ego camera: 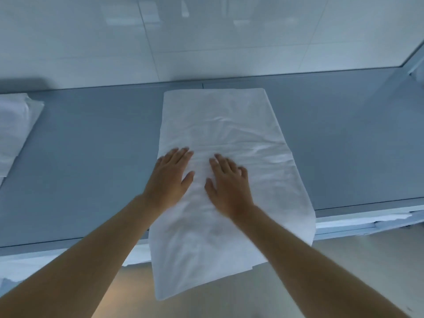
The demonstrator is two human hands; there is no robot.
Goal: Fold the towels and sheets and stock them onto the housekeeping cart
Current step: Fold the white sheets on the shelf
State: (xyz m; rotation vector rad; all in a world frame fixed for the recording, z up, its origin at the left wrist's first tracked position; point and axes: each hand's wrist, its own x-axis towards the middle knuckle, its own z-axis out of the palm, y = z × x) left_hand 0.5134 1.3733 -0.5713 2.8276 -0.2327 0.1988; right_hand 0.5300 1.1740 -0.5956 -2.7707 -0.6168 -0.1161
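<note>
Pressing sheet (220, 125) flat — both hands

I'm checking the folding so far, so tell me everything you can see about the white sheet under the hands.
The white sheet is thin, wrinkled cloth folded into a long strip. It lies lengthwise across the grey table, far end near the wall, near end hanging over the front edge. The left hand and right hand press flat on its middle, fingers straight.

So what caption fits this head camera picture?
Both hands, left and right, press flat on a white sheet.
</note>
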